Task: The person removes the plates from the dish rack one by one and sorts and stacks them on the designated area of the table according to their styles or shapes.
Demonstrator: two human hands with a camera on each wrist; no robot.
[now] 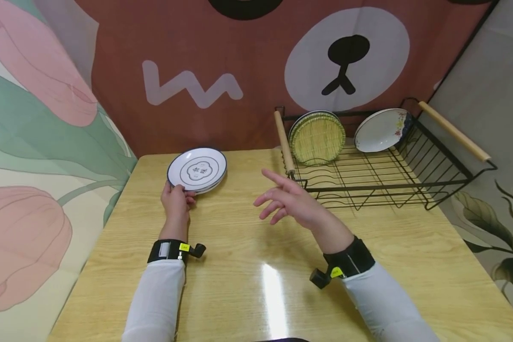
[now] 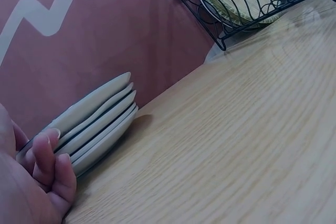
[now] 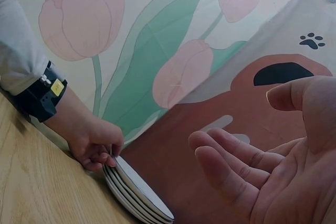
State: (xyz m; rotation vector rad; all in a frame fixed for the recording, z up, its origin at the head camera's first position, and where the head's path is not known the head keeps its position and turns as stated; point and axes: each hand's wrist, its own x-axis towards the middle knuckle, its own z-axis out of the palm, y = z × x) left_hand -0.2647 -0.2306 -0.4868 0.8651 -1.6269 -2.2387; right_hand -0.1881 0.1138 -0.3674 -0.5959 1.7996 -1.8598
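Several white plates with dark blue rims form a stack (image 2: 102, 124) at the table's back left, their edges showing in the left wrist view. The top plate (image 1: 205, 159) has a dark floral outline and characters in its middle. At its near edge my left hand (image 1: 175, 202) pinches the rim, the thumb above and the other fingers curled at the side of the stack. My right hand (image 1: 292, 202) hovers over the table between the stack and the dish rack, its fingers spread and loosely bent, holding nothing.
To the right, a black wire dish rack (image 1: 367, 189) with wooden handles stands on the wooden table (image 1: 231, 266). Inside it are a round yellow woven mat (image 1: 318, 140), a plate behind that, and a white floral dish (image 1: 378, 133). A printed cloth (image 1: 188, 123) hangs behind.
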